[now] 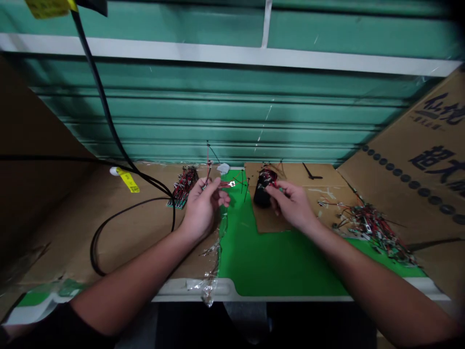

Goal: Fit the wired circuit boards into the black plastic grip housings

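My left hand is closed, thumb against fingers, on a small wired part. Red and black wires rise above the fingertips, and a pale end with a square opening sticks out to the right. My right hand is pinched at the side of a black cylinder; what lies between its fingertips is too small to make out. On top of the cylinder sits a bundle of red and dark wired parts. Just left of my left hand is a dense pile of small wired circuit boards.
A loose tangle of wired parts lies at the right. Cardboard sheets cover parts of the green mat. A black cable with a yellow tag loops at the left. A thin black tool lies behind.
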`<state>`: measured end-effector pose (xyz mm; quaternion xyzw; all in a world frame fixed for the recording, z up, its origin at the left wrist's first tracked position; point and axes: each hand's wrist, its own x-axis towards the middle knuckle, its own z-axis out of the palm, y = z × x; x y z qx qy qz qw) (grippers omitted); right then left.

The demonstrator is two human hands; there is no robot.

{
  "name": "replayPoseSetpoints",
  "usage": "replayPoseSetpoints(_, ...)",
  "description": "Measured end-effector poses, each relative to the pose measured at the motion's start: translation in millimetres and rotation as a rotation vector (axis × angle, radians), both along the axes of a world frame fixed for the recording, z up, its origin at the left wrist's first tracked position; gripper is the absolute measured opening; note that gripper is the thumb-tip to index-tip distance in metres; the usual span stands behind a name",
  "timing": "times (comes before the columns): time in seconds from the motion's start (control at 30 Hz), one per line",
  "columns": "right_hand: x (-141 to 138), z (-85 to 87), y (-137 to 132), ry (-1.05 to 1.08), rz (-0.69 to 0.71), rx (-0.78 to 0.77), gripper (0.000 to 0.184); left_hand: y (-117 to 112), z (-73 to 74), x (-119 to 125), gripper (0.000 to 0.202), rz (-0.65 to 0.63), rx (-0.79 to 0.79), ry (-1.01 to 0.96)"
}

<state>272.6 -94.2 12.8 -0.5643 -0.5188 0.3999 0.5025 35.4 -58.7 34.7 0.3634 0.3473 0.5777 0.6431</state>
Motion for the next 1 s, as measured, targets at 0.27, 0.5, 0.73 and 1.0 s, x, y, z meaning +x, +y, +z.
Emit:
replayPoseSetpoints(0.27,100.1,17.1,35.1,-0.981,-0.375,-0.179,0.038,2.0,-12.0,2.9,0.044,-0.085,-0.076,-0.053)
replayPoseSetpoints(0.5,96.9,18.4,33.6,-1.148,-0.298,-0.424,0.044,-1.8,-14.4,6.1,0.030,-0.103,-0.078,-0.072)
replayPoseSetpoints(0.73,46.4,35.6,-1.8,-1.146,-0.360,-0.008,0.038,-6.1,-10.2,2.8,0.043,-0.097,-0.119,0.022)
replayPoseSetpoints(1.0,-32.4,6.9,-25.9,-0.245,0.213,0.107,0.024,-16.0,-17.5,14.3,0.047,-0.139,-0.177,0.016)
